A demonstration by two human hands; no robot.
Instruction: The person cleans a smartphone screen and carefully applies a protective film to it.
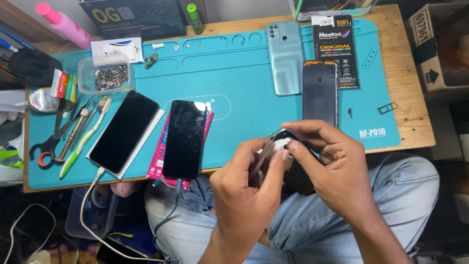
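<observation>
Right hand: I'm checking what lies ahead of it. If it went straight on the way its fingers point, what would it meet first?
The right hand points left, so probably the left hand, already touching at the small white piece.

Bright, even overhead light fills the tabletop; soft shadows only. A white glare spot sits on the middle phone. Edges bow slightly; the picture is sharp.

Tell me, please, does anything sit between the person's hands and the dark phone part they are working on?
Nothing visible does: the left hand and right hand both already grip the dark phone part, with a small white piece pinched against it.
</observation>
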